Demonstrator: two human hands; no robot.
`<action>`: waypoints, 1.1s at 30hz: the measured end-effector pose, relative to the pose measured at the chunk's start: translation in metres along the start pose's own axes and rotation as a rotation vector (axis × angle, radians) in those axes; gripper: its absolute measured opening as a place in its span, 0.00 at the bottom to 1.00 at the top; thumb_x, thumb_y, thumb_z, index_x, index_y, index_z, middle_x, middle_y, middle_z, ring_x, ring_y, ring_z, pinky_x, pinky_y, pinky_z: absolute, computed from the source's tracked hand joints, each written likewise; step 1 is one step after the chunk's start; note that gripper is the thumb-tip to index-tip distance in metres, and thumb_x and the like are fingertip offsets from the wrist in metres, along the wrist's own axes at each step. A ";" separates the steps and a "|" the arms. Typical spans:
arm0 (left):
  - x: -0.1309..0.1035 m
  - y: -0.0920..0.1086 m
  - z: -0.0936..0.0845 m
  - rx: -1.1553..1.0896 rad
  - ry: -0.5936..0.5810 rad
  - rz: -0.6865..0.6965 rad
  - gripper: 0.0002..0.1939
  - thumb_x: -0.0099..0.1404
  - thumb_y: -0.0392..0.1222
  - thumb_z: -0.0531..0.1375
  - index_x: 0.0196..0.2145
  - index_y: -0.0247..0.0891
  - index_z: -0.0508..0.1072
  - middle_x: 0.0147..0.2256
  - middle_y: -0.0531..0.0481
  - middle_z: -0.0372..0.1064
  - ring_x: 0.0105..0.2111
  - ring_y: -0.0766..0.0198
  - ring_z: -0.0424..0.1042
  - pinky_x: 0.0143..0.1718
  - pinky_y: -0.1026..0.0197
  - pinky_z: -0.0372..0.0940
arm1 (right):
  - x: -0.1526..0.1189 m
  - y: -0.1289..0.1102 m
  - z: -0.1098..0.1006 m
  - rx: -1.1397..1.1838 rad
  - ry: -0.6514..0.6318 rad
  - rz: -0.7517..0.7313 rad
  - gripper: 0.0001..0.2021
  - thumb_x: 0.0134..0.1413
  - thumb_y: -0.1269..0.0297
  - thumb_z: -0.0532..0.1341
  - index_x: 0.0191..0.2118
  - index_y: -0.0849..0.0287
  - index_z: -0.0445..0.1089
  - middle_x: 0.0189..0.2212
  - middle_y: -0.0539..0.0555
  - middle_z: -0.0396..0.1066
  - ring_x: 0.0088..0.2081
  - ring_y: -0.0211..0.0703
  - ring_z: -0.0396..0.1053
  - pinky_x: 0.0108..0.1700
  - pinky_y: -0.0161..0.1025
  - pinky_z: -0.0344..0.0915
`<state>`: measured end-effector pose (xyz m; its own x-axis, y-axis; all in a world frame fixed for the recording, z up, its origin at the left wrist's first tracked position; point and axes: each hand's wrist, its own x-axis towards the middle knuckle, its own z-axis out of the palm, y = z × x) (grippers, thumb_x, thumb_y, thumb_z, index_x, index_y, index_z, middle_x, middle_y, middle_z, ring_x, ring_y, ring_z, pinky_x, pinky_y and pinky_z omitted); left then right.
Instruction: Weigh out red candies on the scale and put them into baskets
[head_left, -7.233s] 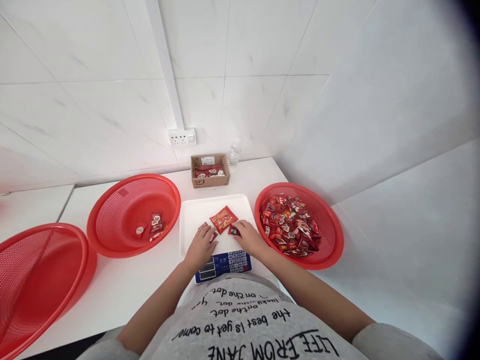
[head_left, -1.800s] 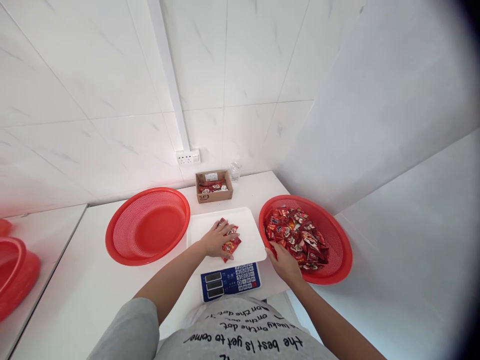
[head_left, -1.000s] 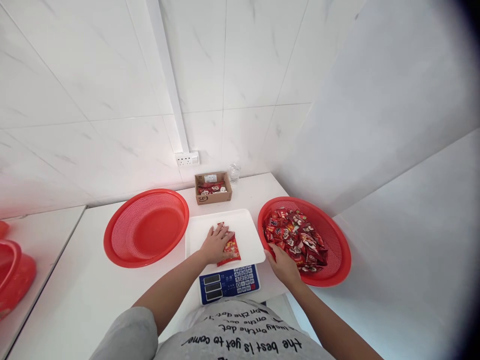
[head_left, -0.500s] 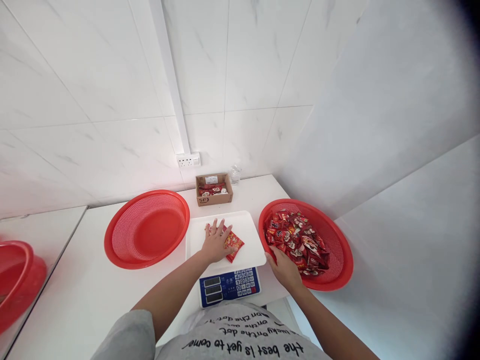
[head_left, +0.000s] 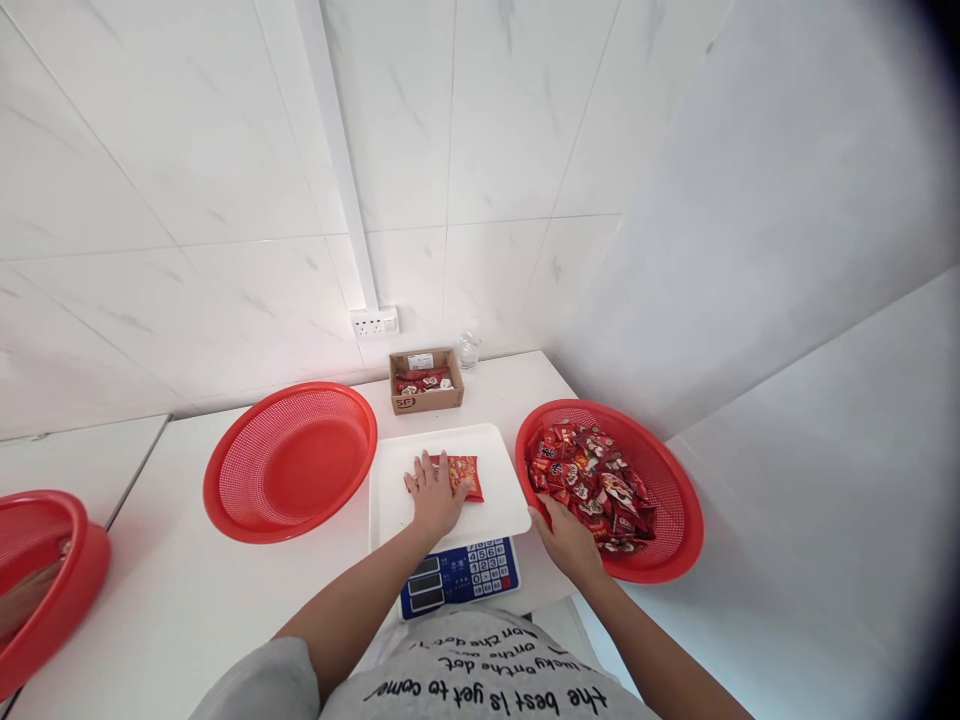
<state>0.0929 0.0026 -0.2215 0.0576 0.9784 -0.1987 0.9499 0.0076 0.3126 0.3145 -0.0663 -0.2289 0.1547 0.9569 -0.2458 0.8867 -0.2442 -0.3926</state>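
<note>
My left hand (head_left: 437,497) lies palm down with fingers spread on a red printed packet (head_left: 469,478). Part of the packet is hidden under the palm. Both are over the white pan (head_left: 495,510) of a digital scale, whose blue keypad panel (head_left: 491,568) faces me. My right hand (head_left: 566,535) grips the near left rim of a red plastic basket (head_left: 679,500), thumb outside and fingers inside. Many small red snack packets (head_left: 585,480) are heaped in that basket.
Left of the scale stands another red basket (head_left: 315,470) with a bare bottom. Behind are a cardboard box (head_left: 427,400) holding red packets and a clear plastic item (head_left: 469,350). A third red basket (head_left: 82,580) at the far left edge holds something brownish and unclear.
Under my left hand the packet has turned from slanted to nearly level on the pan. The far-left basket has shifted right and nearer. My right hand keeps its grip.
</note>
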 end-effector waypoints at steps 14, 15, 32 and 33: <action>0.028 -0.038 -0.026 0.101 -0.087 0.722 0.32 0.61 0.64 0.48 0.60 0.53 0.57 0.63 0.48 0.49 0.60 0.48 0.50 0.58 0.45 0.45 | 0.001 0.001 0.001 0.018 -0.013 0.003 0.26 0.60 0.51 0.42 0.57 0.60 0.59 0.54 0.61 0.64 0.53 0.50 0.63 0.51 0.44 0.59; 0.025 -0.036 -0.022 0.100 -0.041 0.681 0.31 0.61 0.63 0.48 0.59 0.53 0.58 0.62 0.47 0.50 0.58 0.48 0.52 0.57 0.46 0.47 | 0.001 0.001 0.001 0.015 -0.010 0.001 0.26 0.60 0.51 0.42 0.56 0.60 0.59 0.54 0.61 0.64 0.53 0.50 0.63 0.50 0.44 0.60; 0.007 -0.040 -0.032 -0.038 -0.121 0.381 0.45 0.55 0.60 0.58 0.64 0.42 0.45 0.65 0.39 0.39 0.64 0.49 0.40 0.61 0.45 0.39 | -0.001 -0.001 -0.001 -0.009 -0.002 0.001 0.26 0.60 0.51 0.42 0.57 0.59 0.59 0.54 0.61 0.64 0.54 0.51 0.63 0.50 0.45 0.59; 0.004 -0.045 -0.034 -0.054 -0.120 0.361 0.45 0.55 0.58 0.59 0.64 0.42 0.44 0.65 0.40 0.40 0.64 0.50 0.40 0.61 0.46 0.40 | -0.001 -0.001 0.000 -0.010 -0.003 0.002 0.26 0.60 0.51 0.42 0.57 0.59 0.59 0.54 0.61 0.64 0.53 0.51 0.63 0.50 0.45 0.59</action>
<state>0.0396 0.0132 -0.2047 0.4239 0.8890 -0.1729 0.8445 -0.3190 0.4302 0.3141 -0.0669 -0.2280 0.1553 0.9559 -0.2493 0.8907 -0.2446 -0.3831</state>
